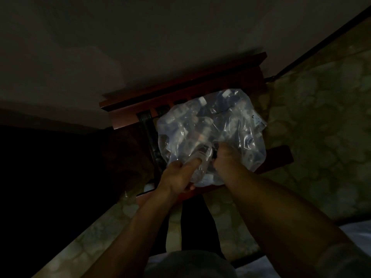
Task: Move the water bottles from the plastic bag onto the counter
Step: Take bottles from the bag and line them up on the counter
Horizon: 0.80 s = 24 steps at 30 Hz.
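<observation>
Gripping the plastic bag (212,133) with both hands

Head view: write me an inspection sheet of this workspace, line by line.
Surface: dark red wooden stand with black straps, against a pale wall; no counter identifiable.
Job's things: clear plastic bag rests on the stand, full of water bottles with white caps; none outside it.
Clutter: small pale object by the stand's near-left corner, too dark to identify.
Hands: left hand and right hand both grip the bag's near edge.
Cables: nothing seen.
Surroundings: very dim; patterned carpet, white bedding at lower right.
</observation>
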Available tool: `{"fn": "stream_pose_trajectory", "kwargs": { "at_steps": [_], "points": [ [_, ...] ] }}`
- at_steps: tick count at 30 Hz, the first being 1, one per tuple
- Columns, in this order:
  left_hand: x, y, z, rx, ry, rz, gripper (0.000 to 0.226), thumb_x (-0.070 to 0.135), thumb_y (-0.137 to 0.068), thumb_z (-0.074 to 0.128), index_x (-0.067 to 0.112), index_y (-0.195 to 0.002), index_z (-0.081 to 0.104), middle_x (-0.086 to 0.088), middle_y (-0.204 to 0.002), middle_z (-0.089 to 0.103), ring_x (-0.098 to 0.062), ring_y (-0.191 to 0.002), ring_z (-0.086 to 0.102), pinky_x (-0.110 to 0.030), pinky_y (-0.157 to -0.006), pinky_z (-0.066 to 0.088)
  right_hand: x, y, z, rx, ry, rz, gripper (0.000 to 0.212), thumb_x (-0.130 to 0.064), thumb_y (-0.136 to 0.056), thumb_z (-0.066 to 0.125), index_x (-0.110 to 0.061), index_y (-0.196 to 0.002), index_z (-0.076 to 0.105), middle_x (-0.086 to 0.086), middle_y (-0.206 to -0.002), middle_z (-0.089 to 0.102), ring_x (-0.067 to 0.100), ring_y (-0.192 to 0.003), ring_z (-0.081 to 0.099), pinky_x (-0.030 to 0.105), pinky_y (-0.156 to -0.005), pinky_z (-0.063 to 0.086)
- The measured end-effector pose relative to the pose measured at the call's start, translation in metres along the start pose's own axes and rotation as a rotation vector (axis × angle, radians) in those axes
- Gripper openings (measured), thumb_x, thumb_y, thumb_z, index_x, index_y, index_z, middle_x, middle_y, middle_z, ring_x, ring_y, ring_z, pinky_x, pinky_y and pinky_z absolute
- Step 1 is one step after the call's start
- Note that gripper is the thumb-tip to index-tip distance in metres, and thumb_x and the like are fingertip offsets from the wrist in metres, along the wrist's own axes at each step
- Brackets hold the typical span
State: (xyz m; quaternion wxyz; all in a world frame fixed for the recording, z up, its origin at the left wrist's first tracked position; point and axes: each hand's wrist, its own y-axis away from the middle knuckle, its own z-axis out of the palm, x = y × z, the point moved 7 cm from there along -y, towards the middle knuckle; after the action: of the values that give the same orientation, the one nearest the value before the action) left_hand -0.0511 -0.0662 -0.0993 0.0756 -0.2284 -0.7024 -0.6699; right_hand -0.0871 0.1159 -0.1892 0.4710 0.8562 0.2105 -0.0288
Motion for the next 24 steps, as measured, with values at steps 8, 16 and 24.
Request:
{"fn": "stream_pose_trajectory", "kwargs": {
  "at_steps": [8, 16, 24],
  "points": [
    [0.0, 0.0, 0.0, 0.016, 0.069, 0.011, 0.045, 0.046, -0.089, 0.062, 0.004, -0.102, 0.068, -0.012, -0.072, 0.071, -0.02, -0.056, 0.063, -0.027, -0.057, 0.052, -0.007, 0.015, 0.013, -0.009, 0.116, -0.148, 0.043, -0.027, -0.102, 0.043, -0.01, -0.141, 0.045, 0.02, -0.146, 0.043, 0.032, -0.128, 0.047, 0.02, -0.087, 0.051],
    [0.003, -0.003, -0.001, 0.035, 0.02, 0.03, 0.046, 0.049, -0.088, 0.064, 0.009, -0.111, 0.064, -0.01, -0.096, 0.073, -0.02, -0.069, 0.067, -0.025, -0.055, 0.054, -0.01, 0.01, 0.001, -0.039, 0.447, -0.067, 0.035, -0.028, -0.097, 0.052, -0.009, -0.127, 0.058, 0.017, -0.133, 0.055, 0.035, -0.122, 0.053, 0.044, -0.103, 0.046],
    [0.004, 0.002, 0.002, -0.012, 0.13, -0.037, 0.045, 0.047, -0.09, 0.062, 0.006, -0.109, 0.067, -0.006, -0.087, 0.072, -0.014, -0.062, 0.064, -0.02, -0.048, 0.049, 0.006, 0.028, 0.0, -0.317, -0.928, 0.37, 0.048, -0.033, -0.092, 0.058, -0.01, -0.134, 0.052, 0.016, -0.128, 0.059, 0.031, -0.117, 0.057, 0.041, -0.088, 0.053]
  ]
}}
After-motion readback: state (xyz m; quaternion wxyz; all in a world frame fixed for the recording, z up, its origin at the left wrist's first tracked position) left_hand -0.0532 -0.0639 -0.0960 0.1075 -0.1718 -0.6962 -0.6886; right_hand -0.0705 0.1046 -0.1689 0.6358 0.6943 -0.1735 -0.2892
